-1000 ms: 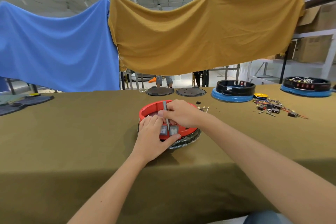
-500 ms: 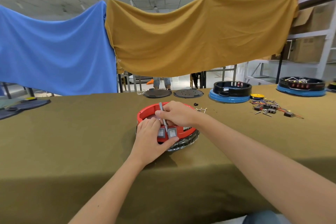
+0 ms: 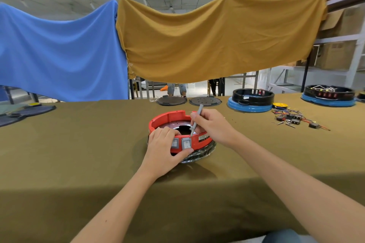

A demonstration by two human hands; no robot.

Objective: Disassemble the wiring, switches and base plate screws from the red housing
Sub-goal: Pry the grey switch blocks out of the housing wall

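White label (image 3: 203, 137) on red housing (image 3: 169, 117), print too small to read. Housing mid-table (image 3: 79, 144), open top, dark plate inside. Left hand (image 3: 164, 149) grips front wall, thumb under two grey switches (image 3: 186, 143). Right hand (image 3: 212, 124) pinches grey screwdriver (image 3: 196, 122), tip down inside rim.

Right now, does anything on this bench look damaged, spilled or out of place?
Nothing stands out. The red housing sits level, steadied by the left hand, while the right hand works a gray screwdriver inside it. The loose wires and switches look like removed parts.
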